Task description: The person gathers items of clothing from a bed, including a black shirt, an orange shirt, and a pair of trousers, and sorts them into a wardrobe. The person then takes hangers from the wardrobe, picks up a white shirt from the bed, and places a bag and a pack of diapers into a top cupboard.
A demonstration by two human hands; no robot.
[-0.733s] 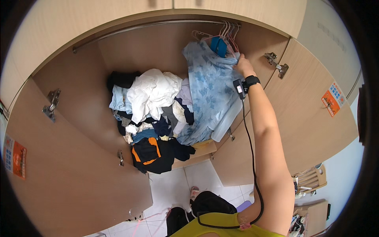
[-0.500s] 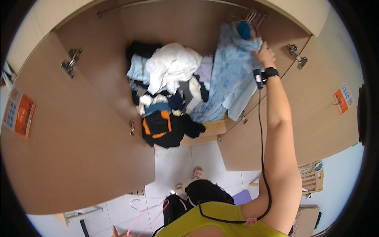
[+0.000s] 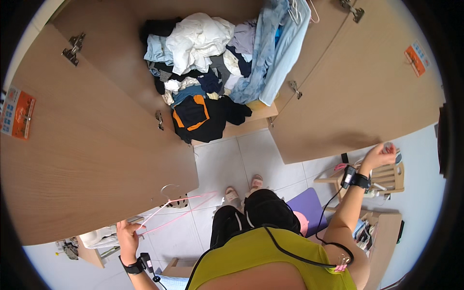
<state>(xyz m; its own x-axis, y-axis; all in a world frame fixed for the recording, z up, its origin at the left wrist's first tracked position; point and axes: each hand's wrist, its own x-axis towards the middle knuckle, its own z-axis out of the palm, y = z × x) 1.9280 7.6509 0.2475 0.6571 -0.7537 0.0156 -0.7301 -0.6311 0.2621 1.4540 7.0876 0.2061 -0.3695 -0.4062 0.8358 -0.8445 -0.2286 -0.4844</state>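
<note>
My left hand, at the lower left, closes around one end of a pink clothes hanger. The hanger has a metal hook and carries no garment. My right hand is far out to the right, beside the lower edge of the right wardrobe door. Its fingers are curled around a small, partly clear and reddish thing whose kind I cannot make out. Inside the open wardrobe, light blue garments hang at the right. Beside them lies a heap with a white garment on top.
A black garment with orange trim spills over the wardrobe's front edge. The left door stands open. To the right are a wooden chair and a purple mat. Black cables run from my wrists.
My right hand has left the hanging blue garments and moved down and right, past the door. My left hand has come further into view with the pink hanger. My view has shifted downward.
</note>
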